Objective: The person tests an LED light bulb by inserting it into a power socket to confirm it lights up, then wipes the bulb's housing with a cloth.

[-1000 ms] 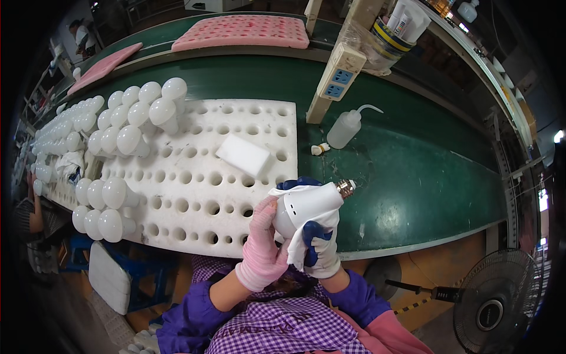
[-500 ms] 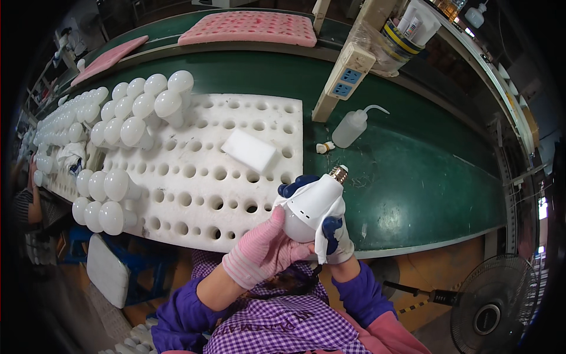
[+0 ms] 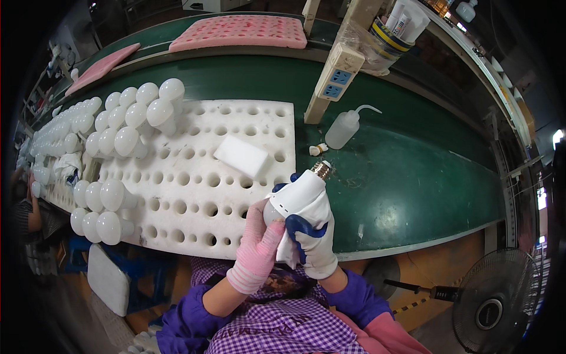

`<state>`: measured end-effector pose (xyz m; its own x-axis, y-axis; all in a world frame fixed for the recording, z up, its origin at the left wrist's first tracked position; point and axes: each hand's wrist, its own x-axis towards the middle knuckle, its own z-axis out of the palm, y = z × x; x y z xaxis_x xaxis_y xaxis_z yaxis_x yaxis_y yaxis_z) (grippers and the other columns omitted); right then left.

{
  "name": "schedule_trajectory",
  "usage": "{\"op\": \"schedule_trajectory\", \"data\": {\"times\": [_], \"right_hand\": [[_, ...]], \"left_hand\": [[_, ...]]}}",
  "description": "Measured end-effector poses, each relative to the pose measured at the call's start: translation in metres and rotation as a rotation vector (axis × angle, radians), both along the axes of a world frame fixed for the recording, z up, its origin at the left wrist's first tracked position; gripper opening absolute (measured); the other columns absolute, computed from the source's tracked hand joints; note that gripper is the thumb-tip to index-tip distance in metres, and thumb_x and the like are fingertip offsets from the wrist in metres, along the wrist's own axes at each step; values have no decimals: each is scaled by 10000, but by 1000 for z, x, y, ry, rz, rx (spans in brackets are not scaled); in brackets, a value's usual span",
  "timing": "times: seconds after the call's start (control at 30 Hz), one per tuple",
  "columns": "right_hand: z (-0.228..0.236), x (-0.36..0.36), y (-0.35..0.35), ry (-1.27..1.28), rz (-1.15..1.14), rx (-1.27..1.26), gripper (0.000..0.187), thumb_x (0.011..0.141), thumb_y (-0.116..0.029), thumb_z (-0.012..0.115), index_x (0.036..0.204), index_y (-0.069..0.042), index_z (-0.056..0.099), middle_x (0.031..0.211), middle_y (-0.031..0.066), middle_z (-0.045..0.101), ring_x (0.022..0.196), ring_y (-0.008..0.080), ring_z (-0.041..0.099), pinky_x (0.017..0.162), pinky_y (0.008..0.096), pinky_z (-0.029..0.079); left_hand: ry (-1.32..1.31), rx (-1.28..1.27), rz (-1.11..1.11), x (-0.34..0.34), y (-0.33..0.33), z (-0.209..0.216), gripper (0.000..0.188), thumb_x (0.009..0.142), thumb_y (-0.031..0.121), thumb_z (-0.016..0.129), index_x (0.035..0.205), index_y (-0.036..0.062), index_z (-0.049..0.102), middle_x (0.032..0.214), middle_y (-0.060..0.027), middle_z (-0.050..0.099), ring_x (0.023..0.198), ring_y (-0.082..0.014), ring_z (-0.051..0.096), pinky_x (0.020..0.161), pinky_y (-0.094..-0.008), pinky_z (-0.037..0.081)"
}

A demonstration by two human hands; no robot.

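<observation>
Both my hands hold a white light bulb (image 3: 299, 187) over the front edge of the bench. Its metal screw base points up and away to the right. My left hand (image 3: 257, 251), in a pink striped glove, grips the round dome from the left. My right hand (image 3: 318, 251), in a white glove with dark blue fingertips, wraps the bulb's body from the right. A white cloth (image 3: 287, 252) lies between my right hand and the bulb, its end hanging below. My fingers and the cloth hide part of the dome.
A white foam tray (image 3: 200, 166) with rows of holes carries several bulbs (image 3: 127, 141) on the left and a white foam block (image 3: 242, 156). Beyond are a squeeze bottle (image 3: 342, 131), a power strip (image 3: 339, 74) and a pink foam tray (image 3: 239, 32). A fan (image 3: 489, 312) stands at right.
Both hands and the bulb have shifted left in the picture. My right fingers have moved their grip with the cloth, and my left fingers now wrap more around the dome.
</observation>
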<state>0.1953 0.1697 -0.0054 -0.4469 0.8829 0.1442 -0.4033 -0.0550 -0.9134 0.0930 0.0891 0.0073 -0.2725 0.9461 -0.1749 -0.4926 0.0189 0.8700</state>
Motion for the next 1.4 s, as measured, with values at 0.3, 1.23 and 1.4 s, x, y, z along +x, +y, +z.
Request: {"op": "schedule_trajectory", "data": {"times": [0.3, 1.23, 1.4], "right_hand": [[-12, 26, 18, -99, 201, -46, 799, 698, -214, 882, 1339, 31, 472, 1150, 81, 649, 1044, 147, 613, 929, 305, 494], [7, 16, 8, -121, 101, -205, 414, 858, -171, 721, 1209, -4, 579, 1002, 36, 664, 883, 97, 616, 776, 255, 517], [17, 29, 30, -277, -57, 125, 530, 1000, -388, 499, 1324, 31, 495, 1048, 104, 662, 887, 164, 640, 801, 274, 508]], "left_hand": [[-273, 13, 35, 2, -6, 5, 609, 995, 394, 510, 1411, -12, 330, 1297, -136, 507, 1104, -182, 562, 886, -300, 500], [-662, -66, -137, -15, -5, 1, 678, 975, 509, 494, 1397, -9, 377, 1211, -183, 583, 946, -249, 640, 802, -309, 557], [-867, -97, -221, -23, -8, 0, 682, 977, 540, 464, 1364, -18, 398, 1038, -214, 624, 697, -235, 674, 622, -268, 604]]}}
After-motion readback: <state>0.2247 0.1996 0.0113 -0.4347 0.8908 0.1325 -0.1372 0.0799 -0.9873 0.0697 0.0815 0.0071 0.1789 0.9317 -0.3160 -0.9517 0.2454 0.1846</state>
